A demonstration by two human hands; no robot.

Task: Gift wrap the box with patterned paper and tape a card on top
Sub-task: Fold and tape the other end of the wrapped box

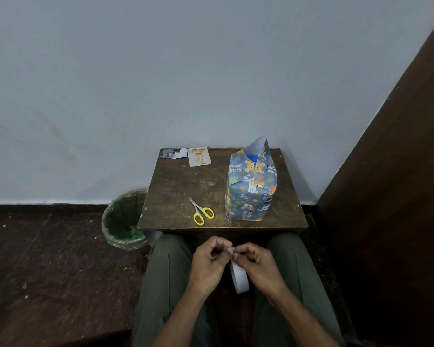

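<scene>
The box point(250, 189), covered in blue animal-print paper, stands on the right side of the small wooden table point(176, 194); its far end flap sticks up unfolded. A white card point(199, 156) with gold print lies at the table's back edge. Over my lap, below the table's front edge, my left hand point(209, 264) and my right hand point(257, 265) meet fingertip to fingertip. Both pinch the top of a white tape roll point(239, 278) that hangs between them. My right hand's fingers curl round the roll.
Yellow-handled scissors point(201, 212) lie near the table's front, left of the box. Paper scraps point(174, 153) sit at the back left corner. A bin with a green liner point(124, 219) stands on the floor at the left. A dark wooden panel point(396, 196) rises on the right.
</scene>
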